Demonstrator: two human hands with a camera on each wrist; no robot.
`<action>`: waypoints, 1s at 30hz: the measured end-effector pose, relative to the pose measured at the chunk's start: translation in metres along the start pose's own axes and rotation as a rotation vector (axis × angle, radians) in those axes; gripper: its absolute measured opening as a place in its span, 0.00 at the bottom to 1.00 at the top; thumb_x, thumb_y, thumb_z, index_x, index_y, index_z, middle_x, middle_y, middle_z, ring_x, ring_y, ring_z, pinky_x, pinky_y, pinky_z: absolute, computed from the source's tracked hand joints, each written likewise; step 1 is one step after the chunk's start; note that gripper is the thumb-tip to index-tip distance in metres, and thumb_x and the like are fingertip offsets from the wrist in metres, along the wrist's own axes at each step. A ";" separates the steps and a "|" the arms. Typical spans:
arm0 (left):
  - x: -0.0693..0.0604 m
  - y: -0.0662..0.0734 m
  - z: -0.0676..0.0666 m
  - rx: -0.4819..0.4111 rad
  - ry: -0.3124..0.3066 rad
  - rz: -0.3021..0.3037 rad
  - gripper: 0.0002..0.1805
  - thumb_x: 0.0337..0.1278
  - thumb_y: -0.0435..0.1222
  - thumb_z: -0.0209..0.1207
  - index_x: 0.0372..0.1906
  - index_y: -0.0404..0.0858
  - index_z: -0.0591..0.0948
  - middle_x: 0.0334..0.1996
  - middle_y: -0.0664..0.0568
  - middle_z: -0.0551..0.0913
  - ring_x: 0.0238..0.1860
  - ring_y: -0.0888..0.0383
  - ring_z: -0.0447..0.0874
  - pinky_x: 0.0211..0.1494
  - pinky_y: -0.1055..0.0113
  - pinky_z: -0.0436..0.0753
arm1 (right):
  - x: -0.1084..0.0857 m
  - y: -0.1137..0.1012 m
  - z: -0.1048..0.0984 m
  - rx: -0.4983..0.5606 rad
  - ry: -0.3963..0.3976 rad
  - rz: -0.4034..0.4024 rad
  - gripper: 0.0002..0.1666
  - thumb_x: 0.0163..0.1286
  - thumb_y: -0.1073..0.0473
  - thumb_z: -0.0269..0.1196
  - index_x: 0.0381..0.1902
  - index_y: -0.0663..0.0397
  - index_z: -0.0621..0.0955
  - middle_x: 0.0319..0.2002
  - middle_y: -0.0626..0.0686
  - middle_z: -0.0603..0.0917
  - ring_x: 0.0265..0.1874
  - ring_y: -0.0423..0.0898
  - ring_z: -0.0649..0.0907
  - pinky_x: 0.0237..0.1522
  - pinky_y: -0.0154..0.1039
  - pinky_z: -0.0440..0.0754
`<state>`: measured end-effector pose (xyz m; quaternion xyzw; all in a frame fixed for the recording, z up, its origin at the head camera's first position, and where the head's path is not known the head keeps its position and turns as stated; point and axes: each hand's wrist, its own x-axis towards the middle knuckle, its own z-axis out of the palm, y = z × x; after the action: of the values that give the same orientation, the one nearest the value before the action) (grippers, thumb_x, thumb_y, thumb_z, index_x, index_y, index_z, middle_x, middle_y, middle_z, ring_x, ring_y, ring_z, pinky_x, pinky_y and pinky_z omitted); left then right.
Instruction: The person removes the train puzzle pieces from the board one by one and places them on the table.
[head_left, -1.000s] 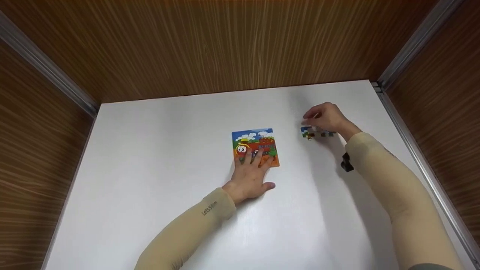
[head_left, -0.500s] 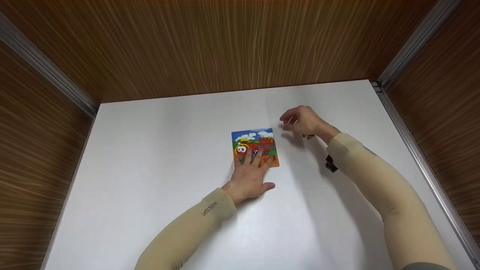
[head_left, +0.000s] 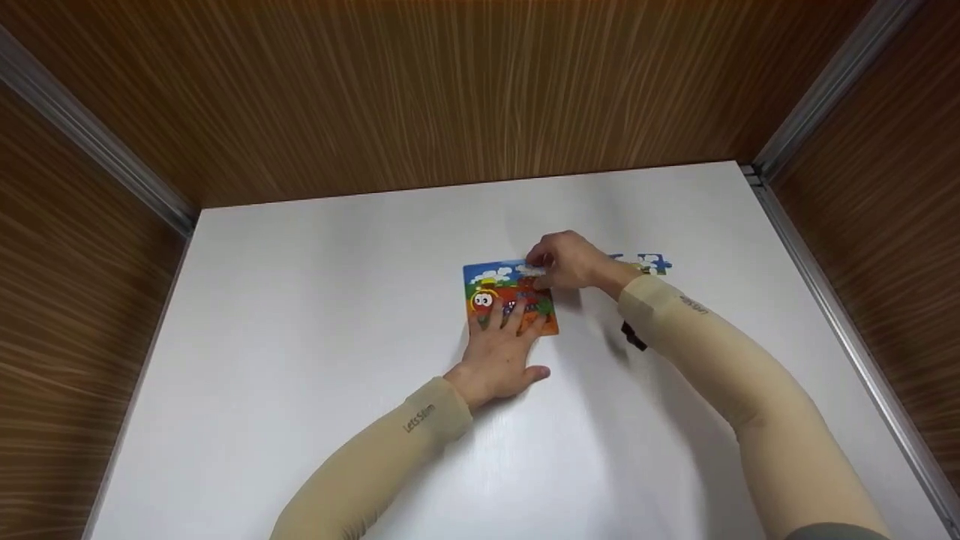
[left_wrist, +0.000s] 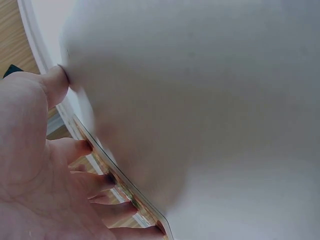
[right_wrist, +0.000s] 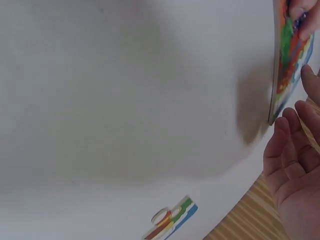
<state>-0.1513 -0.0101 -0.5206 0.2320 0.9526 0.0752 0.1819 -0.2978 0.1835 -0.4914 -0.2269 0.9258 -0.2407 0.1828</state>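
A square jigsaw puzzle (head_left: 491, 271) with a smiling red train, clouds and sky lies flat on the white table. My left hand (head_left: 499, 360) rests on its lower part, fingers spread straight and thumb out to the side; those fingertips meet the puzzle's edge in the left wrist view. At the puzzle's upper right corner is my right hand (head_left: 571, 260), its fingers loosely bent. In the right wrist view, a gap shows between thumb and index finger of the right hand (right_wrist: 295, 165), and I see no piece between them. Part of the puzzle (right_wrist: 290, 65) is hidden by both hands.
A strip of joined jigsaw pieces (head_left: 651, 262) lies right of the puzzle, partly behind the right wrist. A small black device (head_left: 634, 336) hangs under the right sleeve. Wood-grain panels (head_left: 480, 90) stand behind and beside the white table (head_left: 315, 315).
My right hand has moved left from over the jigsaw strip to the puzzle's upper right corner, uncovering the strip's right end. My left hand and the puzzle have stayed in place.
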 end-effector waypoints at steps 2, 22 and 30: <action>0.000 0.000 0.000 -0.001 -0.001 0.000 0.49 0.79 0.69 0.55 0.93 0.57 0.57 0.95 0.44 0.47 0.94 0.29 0.40 0.87 0.17 0.52 | 0.003 -0.001 0.002 -0.013 -0.015 0.013 0.26 0.71 0.58 0.80 0.65 0.55 0.90 0.58 0.58 0.90 0.57 0.56 0.86 0.69 0.56 0.86; -0.003 -0.003 -0.002 0.001 0.011 0.021 0.49 0.80 0.69 0.55 0.93 0.54 0.57 0.95 0.43 0.46 0.94 0.28 0.41 0.86 0.17 0.54 | 0.014 -0.011 0.004 -0.099 -0.027 0.053 0.28 0.69 0.55 0.82 0.63 0.57 0.89 0.59 0.60 0.87 0.58 0.57 0.85 0.71 0.56 0.84; -0.004 -0.002 -0.004 0.012 0.020 0.021 0.48 0.80 0.69 0.55 0.93 0.55 0.57 0.95 0.43 0.47 0.94 0.27 0.42 0.86 0.17 0.54 | 0.016 -0.009 0.003 -0.060 -0.018 0.057 0.27 0.69 0.55 0.82 0.62 0.56 0.88 0.54 0.58 0.89 0.53 0.55 0.85 0.65 0.54 0.86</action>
<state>-0.1501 -0.0142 -0.5161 0.2425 0.9522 0.0737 0.1703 -0.3068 0.1674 -0.4926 -0.2079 0.9371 -0.2052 0.1910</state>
